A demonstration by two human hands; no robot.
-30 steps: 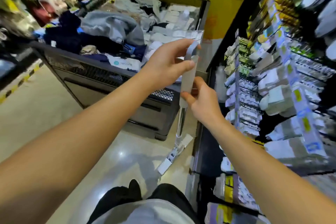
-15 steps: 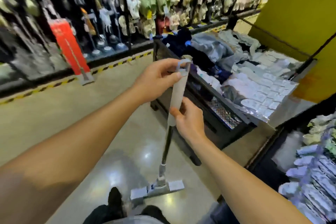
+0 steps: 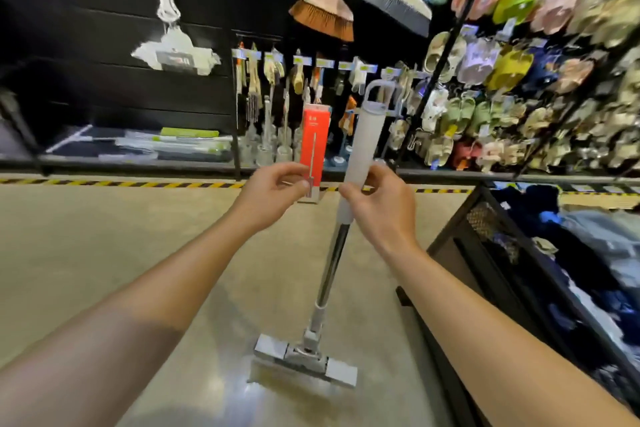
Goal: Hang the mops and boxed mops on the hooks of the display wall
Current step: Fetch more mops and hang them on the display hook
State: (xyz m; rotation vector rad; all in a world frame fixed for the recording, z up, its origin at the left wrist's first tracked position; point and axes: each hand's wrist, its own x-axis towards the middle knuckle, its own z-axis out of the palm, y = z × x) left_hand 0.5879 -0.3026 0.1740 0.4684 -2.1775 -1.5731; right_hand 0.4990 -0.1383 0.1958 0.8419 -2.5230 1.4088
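Facing the display wall (image 3: 114, 87), the right hand (image 3: 377, 208) is gripping the stiff, light-looking mop (image 3: 362, 146) by its handle sleeve, left hand (image 3: 273, 196) loosely curled, empty.

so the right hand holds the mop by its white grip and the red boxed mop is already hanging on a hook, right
Not quite. The right hand does hold the mop by its white grip, but the head view shows the red boxed mop standing on the floor against the display wall, not hanging on a hook.
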